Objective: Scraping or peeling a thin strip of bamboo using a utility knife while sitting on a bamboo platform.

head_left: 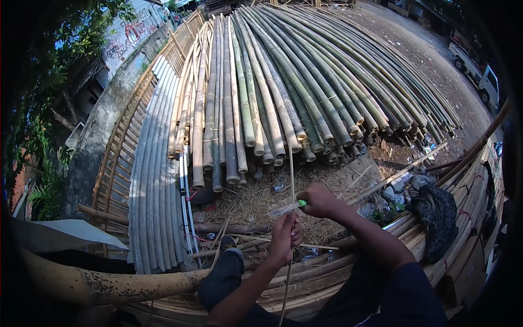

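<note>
Two bare hands work on one thin, pale strip (292,177), which runs roughly upright between the person's legs and the stacked bamboo poles (261,92). Progress: the strip extends both above and below the hands, and the knife (282,210) lies across it, so the work appears under way rather than finished. How much of its length is already worked, and how much is left, cannot be told; the many whole poles beyond show no split along their visible sides. Left hand (284,238): fingers curled closed around the strip just below the blade, the lower length hanging beneath. Right hand (321,200): drawn into a fist about the green handle (302,203), the blade pointing to the person's left.
</note>
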`<action>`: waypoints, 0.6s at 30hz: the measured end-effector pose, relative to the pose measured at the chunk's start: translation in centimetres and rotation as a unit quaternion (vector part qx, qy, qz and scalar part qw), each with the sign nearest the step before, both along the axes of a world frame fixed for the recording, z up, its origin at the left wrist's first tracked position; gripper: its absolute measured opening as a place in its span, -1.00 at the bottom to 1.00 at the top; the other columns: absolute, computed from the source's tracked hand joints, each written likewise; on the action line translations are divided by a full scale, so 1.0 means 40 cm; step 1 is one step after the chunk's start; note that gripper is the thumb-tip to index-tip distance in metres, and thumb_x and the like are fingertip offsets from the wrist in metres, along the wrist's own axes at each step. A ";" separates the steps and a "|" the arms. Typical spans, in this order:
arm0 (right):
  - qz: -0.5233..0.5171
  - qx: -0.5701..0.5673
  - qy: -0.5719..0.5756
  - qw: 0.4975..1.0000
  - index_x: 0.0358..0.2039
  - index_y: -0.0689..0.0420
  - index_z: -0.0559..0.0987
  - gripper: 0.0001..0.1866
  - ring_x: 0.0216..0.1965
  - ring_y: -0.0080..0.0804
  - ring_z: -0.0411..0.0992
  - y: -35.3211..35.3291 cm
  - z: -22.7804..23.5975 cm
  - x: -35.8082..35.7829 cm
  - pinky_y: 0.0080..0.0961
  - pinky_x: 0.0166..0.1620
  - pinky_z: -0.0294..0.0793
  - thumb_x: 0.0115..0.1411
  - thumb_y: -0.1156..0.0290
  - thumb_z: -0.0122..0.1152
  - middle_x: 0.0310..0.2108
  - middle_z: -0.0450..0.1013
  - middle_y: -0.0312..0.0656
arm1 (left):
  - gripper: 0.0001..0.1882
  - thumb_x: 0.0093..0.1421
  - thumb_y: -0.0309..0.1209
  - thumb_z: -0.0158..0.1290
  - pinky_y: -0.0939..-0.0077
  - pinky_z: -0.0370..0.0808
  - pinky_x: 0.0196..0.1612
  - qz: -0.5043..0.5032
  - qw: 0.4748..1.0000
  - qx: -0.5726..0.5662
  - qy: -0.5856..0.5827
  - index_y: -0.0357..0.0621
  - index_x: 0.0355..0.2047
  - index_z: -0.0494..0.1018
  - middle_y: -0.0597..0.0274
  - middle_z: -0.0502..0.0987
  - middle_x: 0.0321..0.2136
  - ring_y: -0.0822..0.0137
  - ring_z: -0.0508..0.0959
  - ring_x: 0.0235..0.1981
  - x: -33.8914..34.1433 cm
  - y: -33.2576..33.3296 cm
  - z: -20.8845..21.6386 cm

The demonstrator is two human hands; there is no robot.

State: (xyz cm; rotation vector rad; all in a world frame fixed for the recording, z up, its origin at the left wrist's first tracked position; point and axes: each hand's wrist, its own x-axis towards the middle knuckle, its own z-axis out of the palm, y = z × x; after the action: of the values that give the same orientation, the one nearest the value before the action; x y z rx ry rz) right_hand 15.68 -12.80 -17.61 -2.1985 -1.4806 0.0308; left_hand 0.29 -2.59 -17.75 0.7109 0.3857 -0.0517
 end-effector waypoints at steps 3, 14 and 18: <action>-0.036 0.037 -0.053 0.997 -0.67 0.04 0.46 -0.88 -0.62 -0.10 0.40 0.012 -0.028 0.021 -0.18 -0.52 0.34 -0.25 0.35 0.22 -0.72 0.35 -0.17 | -0.75 0.35 -0.19 -0.19 0.76 -0.08 -0.75 0.023 0.998 0.055 0.026 -0.06 -0.39 0.22 0.50 0.07 -0.72 0.68 -0.01 -0.79 -0.006 -0.018 0.007; -0.513 0.013 0.021 0.858 -0.51 0.28 0.55 -0.69 -0.43 0.02 0.48 -0.221 -0.035 0.311 -0.12 -0.37 0.40 0.06 0.23 0.09 -0.57 0.46 0.08 | -0.78 0.35 -0.24 -0.19 0.78 -0.03 -0.73 -0.214 0.971 -0.107 0.009 -0.11 -0.35 0.22 0.47 0.11 -0.71 0.66 0.02 -0.78 -0.137 -0.184 -0.019; -0.394 0.106 0.138 0.903 -0.52 0.35 0.49 -0.61 -0.59 -0.12 0.39 -0.217 -0.044 0.257 -0.23 -0.44 0.31 0.06 0.18 0.18 -0.65 0.42 0.02 | -0.80 0.35 -0.26 -0.21 0.79 -0.01 -0.75 -0.094 0.991 -0.093 0.008 -0.11 -0.33 0.22 0.44 0.14 -0.71 0.66 0.04 -0.80 -0.078 -0.022 -0.063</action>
State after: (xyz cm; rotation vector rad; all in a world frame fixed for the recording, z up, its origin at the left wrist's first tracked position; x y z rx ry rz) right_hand 25.98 -21.47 -19.37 -2.3259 -0.3565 -0.0811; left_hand -2.83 -3.46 -20.29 0.5602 0.3237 -0.2696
